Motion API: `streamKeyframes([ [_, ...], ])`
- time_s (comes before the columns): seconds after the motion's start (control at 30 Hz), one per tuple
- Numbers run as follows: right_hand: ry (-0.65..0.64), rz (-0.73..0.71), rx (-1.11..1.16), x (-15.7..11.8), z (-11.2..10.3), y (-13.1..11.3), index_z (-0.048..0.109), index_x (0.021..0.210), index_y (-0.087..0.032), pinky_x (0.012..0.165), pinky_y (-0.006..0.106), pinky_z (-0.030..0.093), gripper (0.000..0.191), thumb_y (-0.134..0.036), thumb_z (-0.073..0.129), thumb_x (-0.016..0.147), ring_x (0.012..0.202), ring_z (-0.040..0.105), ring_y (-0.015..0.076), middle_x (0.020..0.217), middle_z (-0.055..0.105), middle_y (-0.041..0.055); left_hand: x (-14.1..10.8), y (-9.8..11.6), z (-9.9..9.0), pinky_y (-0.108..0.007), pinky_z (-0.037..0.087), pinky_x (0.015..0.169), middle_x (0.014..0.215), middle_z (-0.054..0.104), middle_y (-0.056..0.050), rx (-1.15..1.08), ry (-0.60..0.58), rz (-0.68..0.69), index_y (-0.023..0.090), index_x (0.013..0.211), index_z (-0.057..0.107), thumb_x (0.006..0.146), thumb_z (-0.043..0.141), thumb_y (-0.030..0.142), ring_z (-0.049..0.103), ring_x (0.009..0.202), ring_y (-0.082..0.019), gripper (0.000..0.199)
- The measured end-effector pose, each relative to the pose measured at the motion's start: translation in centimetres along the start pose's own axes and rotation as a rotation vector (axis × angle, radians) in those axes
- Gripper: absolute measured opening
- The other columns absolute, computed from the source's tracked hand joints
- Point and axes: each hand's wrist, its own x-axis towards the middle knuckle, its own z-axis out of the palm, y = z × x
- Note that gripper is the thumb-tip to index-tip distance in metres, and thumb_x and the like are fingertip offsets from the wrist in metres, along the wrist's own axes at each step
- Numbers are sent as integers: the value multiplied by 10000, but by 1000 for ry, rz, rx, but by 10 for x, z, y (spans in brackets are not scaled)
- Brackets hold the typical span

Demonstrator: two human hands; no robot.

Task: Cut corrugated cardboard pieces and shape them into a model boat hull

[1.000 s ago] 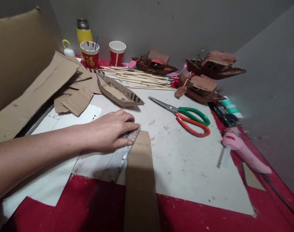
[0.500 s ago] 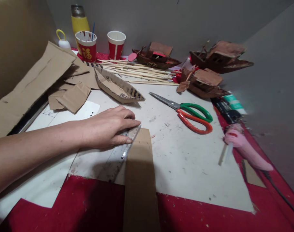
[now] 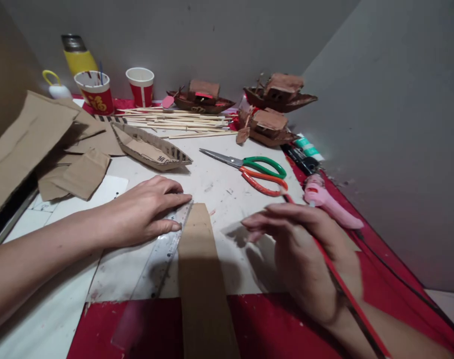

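Observation:
My left hand point(image 3: 152, 212) lies over a clear plastic ruler point(image 3: 169, 243), with thumb and forefinger pressing near its upper end. The ruler slants along the left edge of a long cardboard strip point(image 3: 201, 279). My right hand point(image 3: 305, 249) is raised to the right of the strip, closed around a red and black pencil point(image 3: 333, 271). The pencil's far end points up towards the scissors; its near end passes back over my wrist. Scissors point(image 3: 249, 167) with one green and one orange handle lie beyond my right hand. An open cardboard boat hull point(image 3: 152, 149) sits beyond my left hand.
Cardboard pieces point(image 3: 32, 144) are piled at left. Thin wooden sticks point(image 3: 182, 122), a red paper cup point(image 3: 140, 89) and a yellow bottle point(image 3: 79, 60) stand or lie at the back. Several brown model boats point(image 3: 282, 94) are back right, near a pink glue gun point(image 3: 331, 204) with a cord.
My right hand has come into view from the right, holding the pencil. The view has swung to the right. My left hand keeps its place on the ruler.

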Motion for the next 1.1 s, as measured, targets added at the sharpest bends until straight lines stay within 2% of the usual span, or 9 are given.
streamKeyframes([
  [0.03,-2,5,61,8,8,-3,636,1020,-273,665,356,534,143,-372,561,948,702,657,191,887,738,62,0,0,0,-438,416,973,1278,552,-153,3,1,5,174,1356,537,919,546,408,497,1167,-298,495],
  [0.1,-7,57,98,17,18,-6,634,990,-254,643,331,529,186,-423,590,924,641,630,170,843,741,49,1,0,-1,-435,424,964,1274,554,-149,6,5,13,178,1356,536,919,543,417,503,1154,-294,498],
  [0.2,-26,127,103,18,19,-4,625,1018,-236,651,321,523,301,-512,563,915,656,615,170,856,735,54,2,0,-2,-438,431,960,1273,559,-145,5,10,14,191,1352,541,917,539,429,510,1149,-299,496],
  [0.37,-110,142,182,18,15,5,617,1133,-239,635,306,492,473,-630,473,910,757,610,186,899,693,56,3,-3,-6,-427,415,992,1307,535,-148,15,-22,28,192,1366,526,925,531,413,489,1192,-301,494],
  [0.47,-131,172,174,20,15,4,653,1143,-226,632,316,498,554,-677,456,888,721,578,178,866,631,48,4,-3,-7,-427,411,997,1308,531,-142,29,-42,45,198,1375,516,933,516,403,483,1192,-298,487],
  [0.67,-101,203,117,21,16,-6,722,1065,-198,633,308,520,471,-585,510,903,675,565,153,805,592,36,4,1,-8,-454,407,1005,1316,523,-146,47,-52,36,194,1393,502,905,536,466,477,1202,-326,560],
  [0.77,-130,322,167,21,20,-13,730,1011,-176,591,288,514,369,-489,601,864,634,572,141,745,612,27,2,3,-9,-466,405,1008,1313,524,-153,51,-47,31,184,1393,502,866,572,526,478,1202,-339,632],
  [0.9,-191,443,147,23,27,-23,737,981,-179,544,264,494,246,-329,670,797,574,571,128,671,639,8,1,4,-9,-461,415,1003,1301,536,-146,32,-42,44,197,1403,493,861,576,485,489,1195,-335,619],
  [1.1,-196,357,227,33,42,-16,696,947,-162,538,239,514,211,-318,667,808,581,591,114,677,644,4,1,7,-10,-477,415,1002,1303,530,-144,31,-45,38,195,1400,492,849,589,424,482,1198,-331,604],
])
